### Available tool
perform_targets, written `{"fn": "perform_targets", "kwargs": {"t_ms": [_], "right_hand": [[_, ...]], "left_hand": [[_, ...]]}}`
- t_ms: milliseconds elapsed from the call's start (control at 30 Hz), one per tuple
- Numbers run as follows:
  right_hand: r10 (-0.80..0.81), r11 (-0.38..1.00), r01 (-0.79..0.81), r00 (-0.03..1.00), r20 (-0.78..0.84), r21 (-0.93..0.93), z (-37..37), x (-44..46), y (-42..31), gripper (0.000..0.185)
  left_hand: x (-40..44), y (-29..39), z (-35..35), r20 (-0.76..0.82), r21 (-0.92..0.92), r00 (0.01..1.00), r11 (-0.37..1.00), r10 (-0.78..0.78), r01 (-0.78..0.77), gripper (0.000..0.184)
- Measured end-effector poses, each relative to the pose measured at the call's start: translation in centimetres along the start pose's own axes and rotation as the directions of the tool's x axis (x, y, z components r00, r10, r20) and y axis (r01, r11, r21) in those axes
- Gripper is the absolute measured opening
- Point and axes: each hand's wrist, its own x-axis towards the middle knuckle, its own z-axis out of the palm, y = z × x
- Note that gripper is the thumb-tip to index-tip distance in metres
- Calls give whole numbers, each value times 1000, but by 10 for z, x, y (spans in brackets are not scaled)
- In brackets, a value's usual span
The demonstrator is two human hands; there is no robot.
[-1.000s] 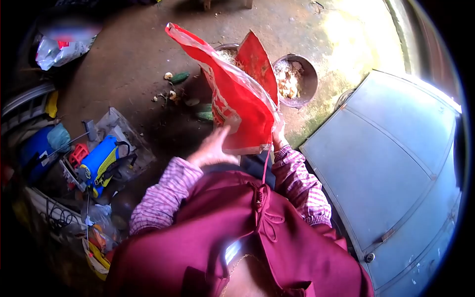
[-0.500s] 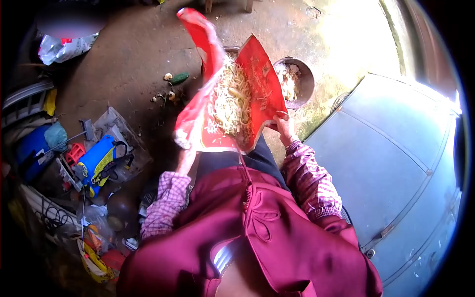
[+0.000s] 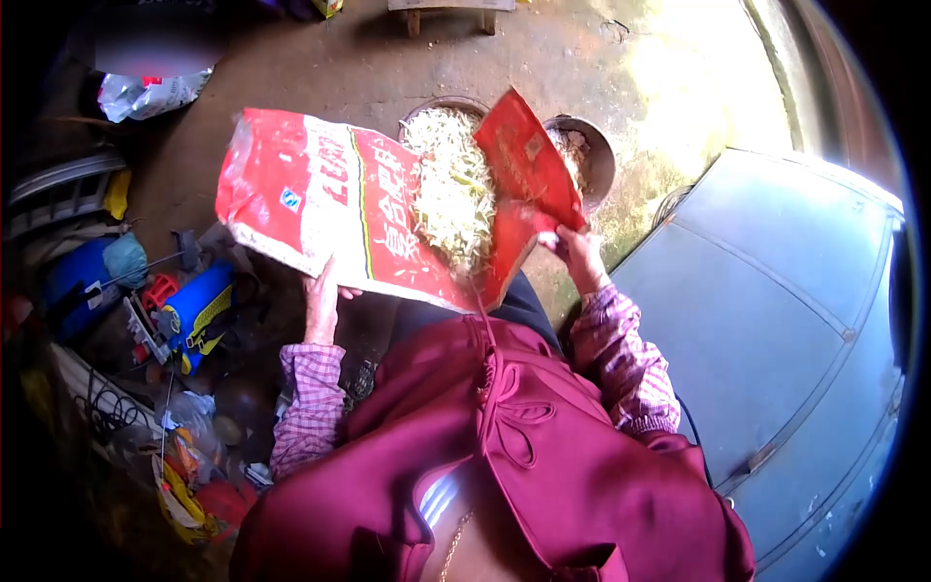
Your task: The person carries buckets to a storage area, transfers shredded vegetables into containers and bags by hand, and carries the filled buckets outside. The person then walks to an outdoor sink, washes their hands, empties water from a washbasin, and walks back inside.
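Observation:
A red and white printed sack (image 3: 325,199) is spread across my lap, its left side lying flatter and its right side folded upward. Pale shredded strips (image 3: 451,184), perhaps cut vegetable, are heaped along its middle and reach into a round container (image 3: 444,101) at the far end. My left hand (image 3: 324,296) grips the sack's near-left edge, with some fingers hidden beneath it. On the other side, my right hand (image 3: 580,256) is closed on the raised right edge of the sack.
A metal pot (image 3: 596,160) with pale scraps stands beyond the sack's right side. A grey-blue metal panel (image 3: 756,281) fills the right. Blue and yellow gear (image 3: 199,315) and plastic bags (image 3: 189,417) clutter the left floor. A low wooden stool (image 3: 451,8) is at the top.
The sack's left side has swung down and outward to the left, showing its printing. My left hand has moved left with it; my right hand has shifted slightly right.

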Motion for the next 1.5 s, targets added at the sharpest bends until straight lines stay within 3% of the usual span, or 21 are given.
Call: {"fn": "perform_targets", "kwargs": {"t_ms": [33, 133, 200, 267, 333, 433, 533, 600, 667, 767, 800, 833, 867, 900, 1000, 1100, 1167, 1233, 1333, 1367, 1500], "right_hand": [[-144, 984, 147, 989, -38, 101, 11, -18, 3, 21], [-10, 998, 12, 999, -31, 54, -3, -20, 16, 20], [-78, 988, 87, 994, -74, 129, 12, -16, 12, 15], [-6, 999, 5, 1000, -13, -36, 18, 2, 14, 13], [7, 995, -4, 999, 31, -99, 25, 10, 15, 14], [-104, 966, 128, 988, 115, -226, 34, 12, 14, 13], [-126, 806, 175, 984, 125, -566, 32, 36, 31, 18], [-249, 533, 347, 936, 249, -771, 47, 31, 21, 18], [-196, 602, 353, 935, 295, -716, 55, 45, 45, 23], [-203, 487, 450, 892, 404, -749, 79, 25, 45, 21], [-233, 474, 497, 867, 441, -727, 82, 21, 51, 21], [-188, 551, 484, 866, 463, -681, 85, 21, 58, 22], [-259, 368, 565, 825, 503, -738, 91, 17, 56, 20], [-274, 396, 552, 834, 480, -733, 94, 12, 52, 20], [-256, 442, 516, 857, 448, -734, 103, 5, 38, 21], [-417, 226, 607, 767, 487, -762, 109, 5, 49, 13], [-411, 666, 611, 779, 473, -428, 112, 19, 70, 9], [-384, 385, 655, 754, 532, -650, 111, 13, 55, 8], [-165, 366, 506, 862, 480, -781, 113, -12, 19, 16], [-93, 461, 515, 838, 538, -723, 104, -8, 26, 29], [-244, 364, 634, 772, 587, -682, 104, -26, 21, 39]], "left_hand": [[-8, 6, 3, -29, -1, 1000, 1000, 13, -13, 32], [-13, -3, 4, -40, 63, 999, 998, 13, -11, 26], [1, -34, 9, -22, 198, 998, 978, 63, -58, 24], [11, -32, 27, 119, 263, 986, 954, 114, -142, 29], [12, -14, 42, 83, 328, 991, 936, 109, -130, 28], [40, -29, 39, 207, 385, 848, 756, 488, -529, 25], [42, -9, 55, 366, 337, 878, 835, 309, -435, 23], [33, 17, 88, 384, 431, 876, 783, 291, -449, 20], [42, 0, 116, 374, 278, 777, 737, 507, -616, 18], [45, -17, 155, 316, 370, 932, 881, 179, -295, 32], [72, -68, 162, 275, 262, 894, 867, 353, -423, 36], [72, -66, 170, 264, 341, 912, 854, 313, -392, 38], [70, -57, 180, 251, 416, 927, 834, 278, -362, 41], [68, -47, 188, 247, 293, 941, 907, 232, -301, 42], [51, -3, 192, 411, 359, 908, 930, -84, -77, 31], [75, -24, 191, 522, 439, 853, 867, -31, -237, 39], [80, -16, 192, 478, 599, 877, 749, -49, -284, 37], [75, -13, 198, 408, 530, 913, 809, 17, -252, 26], [64, -4, 192, 359, 333, 928, 943, -104, -23, 16], [66, -12, 187, 381, 161, 923, 987, -58, -5, 14], [65, -26, 194, 326, 183, 945, 980, 10, -73, 16]]}}
